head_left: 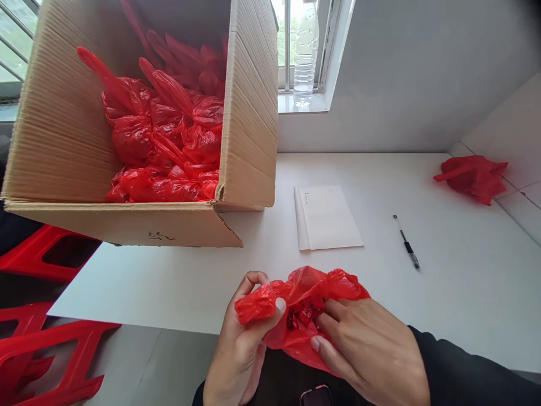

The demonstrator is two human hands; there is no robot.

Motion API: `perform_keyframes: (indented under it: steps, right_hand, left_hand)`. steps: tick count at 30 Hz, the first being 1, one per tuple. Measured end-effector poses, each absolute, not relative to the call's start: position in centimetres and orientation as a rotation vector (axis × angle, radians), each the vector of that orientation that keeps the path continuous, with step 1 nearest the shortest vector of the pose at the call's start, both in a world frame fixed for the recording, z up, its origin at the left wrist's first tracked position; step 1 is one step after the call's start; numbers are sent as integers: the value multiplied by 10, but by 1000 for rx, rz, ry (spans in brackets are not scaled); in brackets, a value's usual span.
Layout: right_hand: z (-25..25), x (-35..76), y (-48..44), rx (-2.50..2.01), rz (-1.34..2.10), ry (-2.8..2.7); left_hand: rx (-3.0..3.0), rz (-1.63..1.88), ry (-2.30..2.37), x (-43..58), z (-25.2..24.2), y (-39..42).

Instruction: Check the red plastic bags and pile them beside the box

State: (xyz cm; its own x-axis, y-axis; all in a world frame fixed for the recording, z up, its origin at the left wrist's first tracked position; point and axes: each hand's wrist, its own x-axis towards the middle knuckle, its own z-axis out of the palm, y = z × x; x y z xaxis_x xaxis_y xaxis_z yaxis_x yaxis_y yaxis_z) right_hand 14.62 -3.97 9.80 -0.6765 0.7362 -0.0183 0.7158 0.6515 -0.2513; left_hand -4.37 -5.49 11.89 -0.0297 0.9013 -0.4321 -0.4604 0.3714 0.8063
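A crumpled red plastic bag lies at the near edge of the white table, held by both hands. My left hand pinches the bag's left end between thumb and curled fingers. My right hand rests on the bag's right side with its fingers pressing into the folds. Something dark and patterned shows inside the bag's opening. A large open cardboard box stands at the back left, filled with several knotted red plastic bags.
A white notepad and a black pen lie mid-table. Another red bag sits at the far right by the wall. A clear water bottle stands on the windowsill. Red plastic stools stand at the lower left.
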Motion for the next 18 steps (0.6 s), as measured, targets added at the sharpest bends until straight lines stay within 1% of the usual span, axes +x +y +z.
perform_keyframes:
  steps: [4, 7, 10, 12, 13, 15, 18]
  right_hand:
    - [119, 152, -41, -1150, 156, -2703]
    - [136, 161, -36, -1085, 98, -2547]
    - [137, 175, -28, -1245, -82, -2412]
    - [130, 183, -25, -1376, -207, -2432]
    - [126, 187, -26, -1412, -212, -2467]
    - [121, 194, -27, -1428, -88, -2528]
    - [121, 204, -27, -1450, 71, -2497]
  left_hand:
    - [631, 1214, 1218, -45, 115, -57]
    - [778, 1206, 1218, -55, 105, -60]
    - [897, 1201, 1112, -61, 99, -61]
    - [978, 1162, 1077, -58, 103, -63]
    - [1016, 1122, 1077, -55, 106, -65]
    - [1067, 1056, 1107, -49, 116, -70]
    - [1144, 1097, 1227, -47, 124, -76]
